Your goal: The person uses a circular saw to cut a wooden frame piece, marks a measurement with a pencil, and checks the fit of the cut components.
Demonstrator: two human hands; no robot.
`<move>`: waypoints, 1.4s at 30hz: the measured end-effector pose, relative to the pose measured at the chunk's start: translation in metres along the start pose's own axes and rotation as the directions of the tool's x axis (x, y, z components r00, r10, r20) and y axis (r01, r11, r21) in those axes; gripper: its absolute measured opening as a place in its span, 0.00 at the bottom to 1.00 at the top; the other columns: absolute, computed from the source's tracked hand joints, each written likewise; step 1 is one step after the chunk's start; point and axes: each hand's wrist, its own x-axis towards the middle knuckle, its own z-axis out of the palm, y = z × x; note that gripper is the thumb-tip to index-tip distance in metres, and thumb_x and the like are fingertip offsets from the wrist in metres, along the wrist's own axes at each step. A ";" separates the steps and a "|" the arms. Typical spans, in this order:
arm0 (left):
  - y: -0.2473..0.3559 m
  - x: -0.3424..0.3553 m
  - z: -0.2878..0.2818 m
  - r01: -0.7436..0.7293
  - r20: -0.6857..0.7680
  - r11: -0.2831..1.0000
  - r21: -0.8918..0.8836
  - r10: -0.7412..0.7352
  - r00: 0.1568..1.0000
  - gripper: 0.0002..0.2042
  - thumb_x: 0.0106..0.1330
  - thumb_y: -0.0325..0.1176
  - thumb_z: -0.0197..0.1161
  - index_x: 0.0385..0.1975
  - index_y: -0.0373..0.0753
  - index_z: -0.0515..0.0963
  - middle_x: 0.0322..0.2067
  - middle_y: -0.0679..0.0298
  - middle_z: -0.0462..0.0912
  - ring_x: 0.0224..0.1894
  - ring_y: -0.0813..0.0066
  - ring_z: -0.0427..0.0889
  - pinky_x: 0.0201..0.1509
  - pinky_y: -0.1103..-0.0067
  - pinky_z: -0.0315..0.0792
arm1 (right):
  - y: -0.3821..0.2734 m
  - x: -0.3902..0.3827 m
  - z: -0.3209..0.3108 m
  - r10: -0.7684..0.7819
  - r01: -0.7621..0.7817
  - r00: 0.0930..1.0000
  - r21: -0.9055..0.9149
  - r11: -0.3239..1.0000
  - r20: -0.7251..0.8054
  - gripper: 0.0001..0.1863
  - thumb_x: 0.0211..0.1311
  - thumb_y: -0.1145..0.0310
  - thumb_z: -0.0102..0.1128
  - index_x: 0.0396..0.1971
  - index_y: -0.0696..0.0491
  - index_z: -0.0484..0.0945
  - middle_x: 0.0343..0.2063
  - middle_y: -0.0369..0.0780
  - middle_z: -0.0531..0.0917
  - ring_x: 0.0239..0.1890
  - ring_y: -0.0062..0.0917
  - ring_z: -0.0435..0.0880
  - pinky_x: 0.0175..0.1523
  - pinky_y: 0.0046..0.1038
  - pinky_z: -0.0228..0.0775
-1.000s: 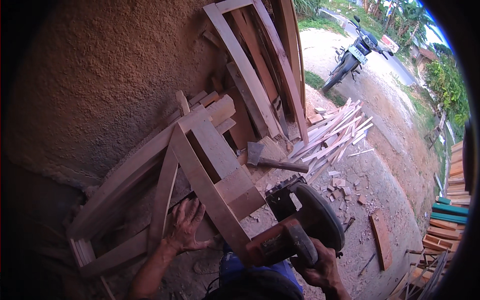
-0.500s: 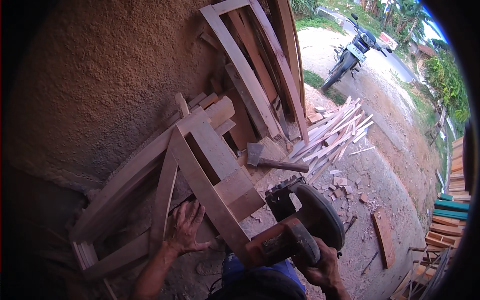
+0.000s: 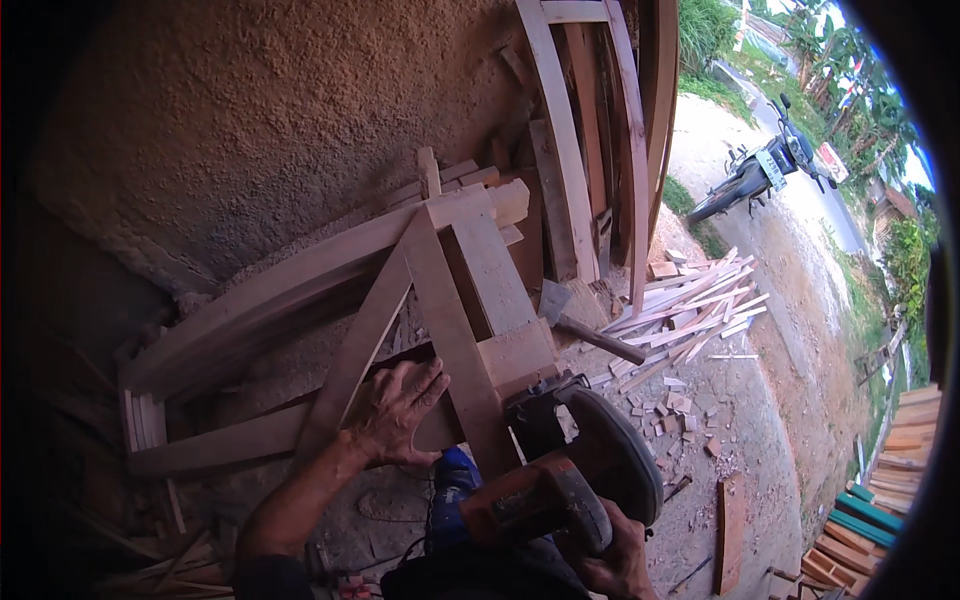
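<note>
My right hand [image 3: 618, 556] is closed around the rear handle of a circular saw [image 3: 535, 495] with a dark rounded guard. The saw's base is at the near end of a timber piece [image 3: 515, 355], beside a slanting board [image 3: 445, 320]; whether its blade touches wood is hidden. My left hand [image 3: 402, 412] is spread, fingers apart, with its fingertips close to the slanting board's left edge. Under and beside that hand runs a wooden frame [image 3: 230, 435] with a diagonal brace [image 3: 350, 370], reaching left along the wall.
An axe-like tool with a wooden handle [image 3: 605, 340] lies just beyond the saw. Long thin strips [image 3: 690, 305] are heaped on the ground, with offcuts [image 3: 680, 405] nearby. Wooden frames [image 3: 565, 150] lean against the rough wall [image 3: 330, 100]. A motorcycle [image 3: 765, 170] is parked at far right.
The saw has come left, up to the near end of the timber. My left hand has shifted closer to the slanting board. The whole view has turned somewhat.
</note>
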 end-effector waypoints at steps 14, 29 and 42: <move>0.004 0.001 -0.014 0.028 0.038 1.000 0.002 -0.028 0.999 0.63 0.36 0.65 0.78 0.73 0.33 0.60 0.75 0.52 0.58 0.65 0.47 0.63 0.65 0.55 0.61 | -0.012 0.022 0.018 0.146 -0.146 0.989 -0.040 0.989 -0.003 0.27 0.56 0.65 0.74 0.56 0.55 0.79 0.42 0.44 0.89 0.46 0.29 0.88 0.53 0.32 0.78; -0.001 -0.002 -0.005 0.005 -0.032 1.000 0.005 -0.005 0.999 0.65 0.32 0.70 0.76 0.72 0.33 0.63 0.75 0.52 0.59 0.63 0.48 0.64 0.62 0.56 0.62 | -0.004 0.036 0.022 0.175 -0.180 0.984 -0.284 0.942 -0.041 0.27 0.55 0.69 0.74 0.56 0.54 0.78 0.43 0.41 0.88 0.46 0.23 0.87 0.53 0.29 0.79; -0.002 -0.003 0.001 0.021 -0.036 1.000 -0.023 -0.022 0.999 0.65 0.34 0.70 0.76 0.73 0.34 0.61 0.76 0.52 0.57 0.65 0.47 0.61 0.64 0.55 0.59 | -0.028 0.071 0.032 0.126 -0.126 0.992 -0.083 0.989 -0.006 0.09 0.61 0.71 0.70 0.41 0.55 0.84 0.19 0.33 0.82 0.18 0.16 0.80 0.23 0.23 0.70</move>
